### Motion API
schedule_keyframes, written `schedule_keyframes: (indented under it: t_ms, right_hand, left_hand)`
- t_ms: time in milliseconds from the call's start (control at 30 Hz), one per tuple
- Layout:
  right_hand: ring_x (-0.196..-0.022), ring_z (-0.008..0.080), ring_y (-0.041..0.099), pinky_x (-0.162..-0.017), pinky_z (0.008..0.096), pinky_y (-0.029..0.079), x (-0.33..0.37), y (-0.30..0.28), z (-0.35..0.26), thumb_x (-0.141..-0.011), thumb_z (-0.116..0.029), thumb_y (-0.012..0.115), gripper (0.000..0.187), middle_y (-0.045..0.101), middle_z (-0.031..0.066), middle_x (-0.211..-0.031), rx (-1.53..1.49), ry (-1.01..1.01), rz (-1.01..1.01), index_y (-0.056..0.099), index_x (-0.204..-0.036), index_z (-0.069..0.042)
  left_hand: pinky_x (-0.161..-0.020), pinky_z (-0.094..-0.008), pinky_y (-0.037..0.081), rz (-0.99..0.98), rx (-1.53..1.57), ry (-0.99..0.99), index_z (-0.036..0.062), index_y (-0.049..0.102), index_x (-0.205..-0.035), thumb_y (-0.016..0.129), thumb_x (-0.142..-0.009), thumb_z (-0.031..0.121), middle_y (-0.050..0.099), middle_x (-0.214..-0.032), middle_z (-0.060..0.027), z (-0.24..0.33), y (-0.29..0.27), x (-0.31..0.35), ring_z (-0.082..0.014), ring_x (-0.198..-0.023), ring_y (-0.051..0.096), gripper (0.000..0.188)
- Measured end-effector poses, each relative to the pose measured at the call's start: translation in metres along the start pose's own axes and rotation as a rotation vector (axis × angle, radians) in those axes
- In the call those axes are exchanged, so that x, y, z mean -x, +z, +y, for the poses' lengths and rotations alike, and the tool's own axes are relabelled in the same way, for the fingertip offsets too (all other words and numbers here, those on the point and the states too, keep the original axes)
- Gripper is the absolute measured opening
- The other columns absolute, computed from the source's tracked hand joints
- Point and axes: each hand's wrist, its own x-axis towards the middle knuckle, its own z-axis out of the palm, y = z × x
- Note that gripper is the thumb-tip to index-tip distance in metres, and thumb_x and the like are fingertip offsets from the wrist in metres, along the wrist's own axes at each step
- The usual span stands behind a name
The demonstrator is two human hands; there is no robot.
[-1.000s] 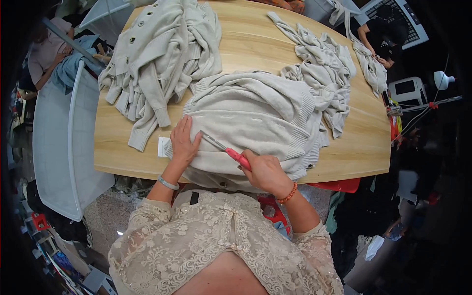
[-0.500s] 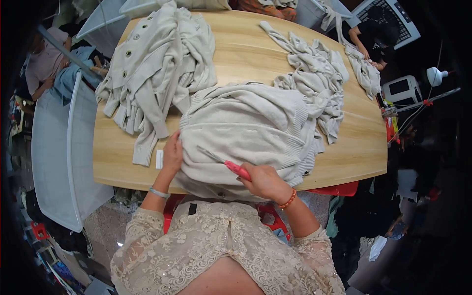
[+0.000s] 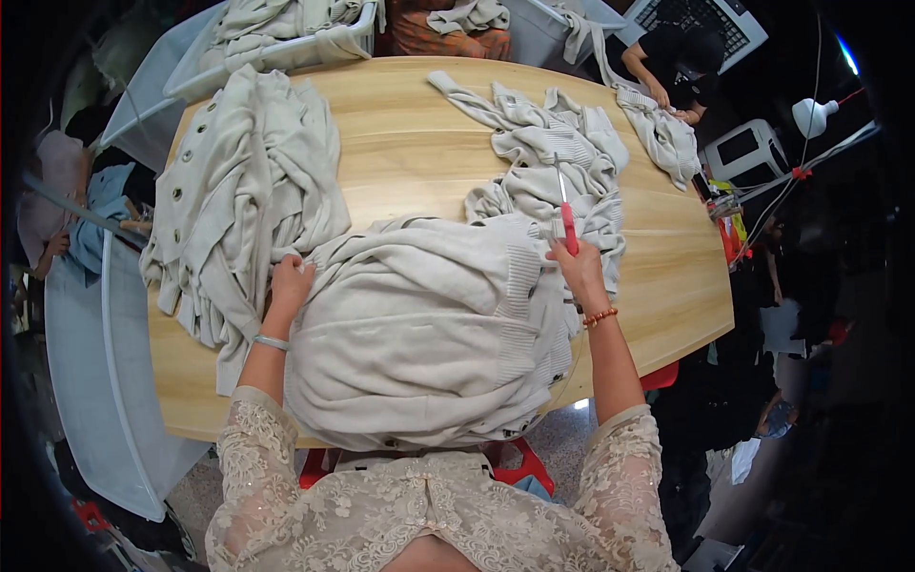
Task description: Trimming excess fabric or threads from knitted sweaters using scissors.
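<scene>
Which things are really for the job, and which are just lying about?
Seems part of the job:
- pale knitted heap in the middle, left grip at its edge
- red-handled tool, in the right grip
- wooden table underneath

Probably just about:
- white lamp
- pale tub at left
- white boxy device

Rumpled cream knitwear [image 3: 400,338], red-handled tool [image 3: 569,229]
The knitwear's heaped at the table's [image 3: 667,305] near edge; the tool's metal shaft points to the far side.
</scene>
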Motion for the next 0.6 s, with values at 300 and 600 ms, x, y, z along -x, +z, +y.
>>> schedule_keyframes:
  t_ms: [300, 600]
  right_hand:
    - [-0.083, 0.0356, 0.067, -0.074, 0.0415, 0.052, -0.084, 0.058, 0.006, -0.065, -0.038, 0.080, 0.052, 0.067, 0.0259, -0.084, 0.251, -0.001, -0.210, 0.064, -0.084, 0.007]
    - [-0.057, 0.0090, 0.045, -0.054, 0.0289, 0.040, -0.075, 0.042, -0.005, -0.075, -0.016, 0.067, 0.021, 0.051, 0.0017, -0.061, -0.038, -0.181, -0.251, 0.062, -0.082, 0.003]
  left_hand:
    - [-0.092, -0.0444, 0.049, -0.210, -0.092, -0.057, 0.0051, 0.055, -0.123, 0.076, -0.073, 0.019, 0.064, -0.115, -0.0225, 0.025, -0.008, -0.009, -0.0389, -0.107, 0.061, 0.056]
    - [-0.088, -0.0469, 0.049, -0.047, -0.156, 0.211, 0.0074, 0.057, -0.119, 0.066, -0.076, 0.011, 0.057, -0.112, -0.0220, 0.033, 0.013, -0.004, -0.0398, -0.105, 0.057, 0.044]
